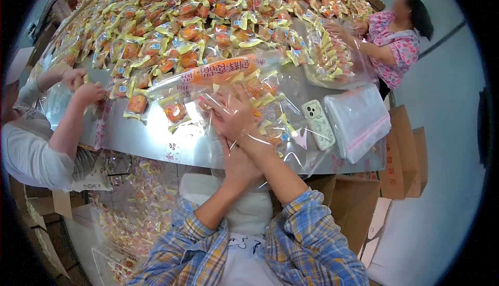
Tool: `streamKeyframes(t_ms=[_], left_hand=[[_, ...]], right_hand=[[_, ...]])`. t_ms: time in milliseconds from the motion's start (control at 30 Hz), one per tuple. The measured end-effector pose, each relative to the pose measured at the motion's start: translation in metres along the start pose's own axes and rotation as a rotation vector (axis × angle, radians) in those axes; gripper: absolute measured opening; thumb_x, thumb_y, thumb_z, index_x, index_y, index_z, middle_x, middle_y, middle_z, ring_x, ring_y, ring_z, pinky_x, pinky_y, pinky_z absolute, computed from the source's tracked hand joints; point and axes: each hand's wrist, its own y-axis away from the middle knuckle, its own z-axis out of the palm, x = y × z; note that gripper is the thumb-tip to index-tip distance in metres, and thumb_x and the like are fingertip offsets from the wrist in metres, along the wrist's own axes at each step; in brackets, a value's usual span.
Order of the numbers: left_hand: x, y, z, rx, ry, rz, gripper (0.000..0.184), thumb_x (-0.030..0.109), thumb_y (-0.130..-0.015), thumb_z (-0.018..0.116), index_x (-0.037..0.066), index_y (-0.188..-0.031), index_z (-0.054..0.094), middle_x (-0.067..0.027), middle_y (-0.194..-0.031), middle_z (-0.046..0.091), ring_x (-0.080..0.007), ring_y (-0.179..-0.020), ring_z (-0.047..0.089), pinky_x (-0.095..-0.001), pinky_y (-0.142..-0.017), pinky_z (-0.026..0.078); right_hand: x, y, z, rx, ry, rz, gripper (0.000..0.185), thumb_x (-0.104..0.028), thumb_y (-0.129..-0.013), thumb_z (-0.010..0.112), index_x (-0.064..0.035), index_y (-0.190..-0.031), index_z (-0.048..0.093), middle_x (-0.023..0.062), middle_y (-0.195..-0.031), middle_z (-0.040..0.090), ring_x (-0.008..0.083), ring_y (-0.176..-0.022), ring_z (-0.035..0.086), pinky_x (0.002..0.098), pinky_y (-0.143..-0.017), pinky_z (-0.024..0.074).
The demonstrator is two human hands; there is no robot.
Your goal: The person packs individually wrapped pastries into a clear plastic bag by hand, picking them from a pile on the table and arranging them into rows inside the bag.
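"What could go wrong, left to right?"

"The two foremost packets (136, 104) lie near the bare metal table (117, 136); sweeping film might drag them off. The printed clear bag (221, 74) lies in front of the wearer, between heap and table edge. Its thin film could split if the crossed wrists pull apart."

"And the fingers?"

"The right hand (232, 118) has its fingers partly spread over the film; I can't tell whether they pinch it. The left hand (241, 165) is under the right wrist, its fingertips too hidden to judge. Further right, loose film beside the phone (318, 125) could catch and shift it."

"Counts, same order?"

"One person (39, 135) at left, two foremost packets, a heap (189, 28) too dense to count, one printed bag, one phone, one stack of clear bags (358, 122), its layers uncountable, and one person (392, 47) at far right."
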Motion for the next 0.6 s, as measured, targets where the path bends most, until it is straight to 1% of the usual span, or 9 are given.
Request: streamKeyframes(t_ms=[67,233,300,367,433,467,533,567,600], left_hand=[[-0.002,0.002,0.002,-0.070,-0.091,0.019,0.086,0.058,-0.088,0.060,0.009,-0.156,0.042,-0.0165,-0.157,0.047,-0.0411,-0.150,0.034,-0.0661,-0.122,0.000],[-0.004,0.003,0.003,-0.002,-0.004,0.046,0.074,0.057,-0.090,0.058,0.010,-0.148,0.053,-0.0145,-0.155,0.051,-0.0451,-0.149,0.034,-0.0663,-0.122,0.000],[-0.004,0.005,0.001,0.017,0.007,0.058,0.070,0.056,-0.091,0.058,0.011,-0.145,0.057,-0.0143,-0.153,0.052,-0.0439,-0.148,0.036,-0.0665,-0.122,0.002],[-0.002,0.001,-0.001,0.063,-0.036,0.068,0.067,0.056,-0.091,0.058,0.012,-0.142,0.060,-0.0142,-0.151,0.054,-0.0418,-0.146,0.039,-0.0667,-0.121,0.007],[-0.001,0.003,-0.002,-0.136,-0.094,0.015,0.082,0.058,-0.090,0.058,0.007,-0.153,0.043,-0.0195,-0.160,0.040,-0.0443,-0.152,0.025,-0.0644,-0.123,0.006],[-0.001,0.002,-0.003,-0.236,-0.122,-0.011,0.091,0.059,-0.090,0.058,0.004,-0.159,0.035,-0.0221,-0.164,0.032,-0.0455,-0.155,0.017,-0.0633,-0.124,0.006],[0.002,-0.001,-0.010,-0.309,-0.076,-0.065,0.090,0.058,-0.090,0.058,0.004,-0.159,0.035,-0.0226,-0.164,0.033,-0.0452,-0.154,0.020,-0.0633,-0.123,0.007],[0.003,-0.001,-0.012,-0.348,-0.054,-0.094,0.090,0.058,-0.090,0.058,0.004,-0.159,0.035,-0.0228,-0.163,0.034,-0.0450,-0.154,0.021,-0.0633,-0.123,0.008],[0.000,0.002,-0.007,-0.270,-0.093,-0.062,0.087,0.059,-0.089,0.059,0.005,-0.155,0.040,-0.0216,-0.158,0.041,-0.0435,-0.149,0.029,-0.0639,-0.121,0.012]], right_hand=[[0.001,-0.003,-0.003,0.019,0.003,0.015,0.032,-0.020,-0.083,0.078,-0.0164,-0.114,0.076,0.0053,-0.105,0.076,0.0284,-0.101,0.071,0.0533,-0.105,0.0458],[-0.002,0.000,-0.005,0.015,-0.018,0.109,0.021,-0.025,-0.087,0.079,-0.0134,-0.105,0.077,0.0062,-0.100,0.075,0.0304,-0.100,0.070,0.0533,-0.101,0.0501],[-0.003,0.006,0.006,0.032,0.055,0.237,0.023,-0.027,-0.086,0.080,-0.0134,-0.104,0.076,0.0079,-0.097,0.075,0.0302,-0.104,0.069,0.0528,-0.102,0.0503],[-0.007,0.002,0.004,-0.032,-0.013,0.313,0.027,-0.029,-0.085,0.081,-0.0135,-0.105,0.075,0.0091,-0.098,0.075,0.0310,-0.110,0.067,0.0524,-0.103,0.0494],[-0.009,0.000,-0.006,-0.176,-0.224,0.336,0.033,-0.031,-0.082,0.082,-0.0136,-0.109,0.073,0.0099,-0.103,0.074,0.0327,-0.118,0.063,0.0520,-0.106,0.0475],[-0.007,-0.002,-0.007,-0.194,-0.214,0.254,0.036,-0.032,-0.081,0.083,-0.0135,-0.110,0.073,0.0103,-0.107,0.073,0.0338,-0.122,0.061,0.0521,-0.107,0.0460],[-0.003,-0.007,-0.007,-0.230,-0.193,0.092,0.042,-0.033,-0.078,0.084,-0.0132,-0.113,0.071,0.0110,-0.116,0.071,0.0360,-0.128,0.057,0.0521,-0.110,0.0431],[-0.004,-0.006,-0.007,-0.223,-0.278,0.156,0.043,-0.029,-0.077,0.083,-0.0131,-0.115,0.071,0.0127,-0.122,0.067,0.0363,-0.131,0.054,0.0515,-0.112,0.0413],[-0.006,-0.004,-0.006,-0.215,-0.365,0.221,0.043,-0.025,-0.077,0.082,-0.0131,-0.117,0.071,0.0144,-0.129,0.063,0.0366,-0.133,0.052,0.0510,-0.114,0.0395]])
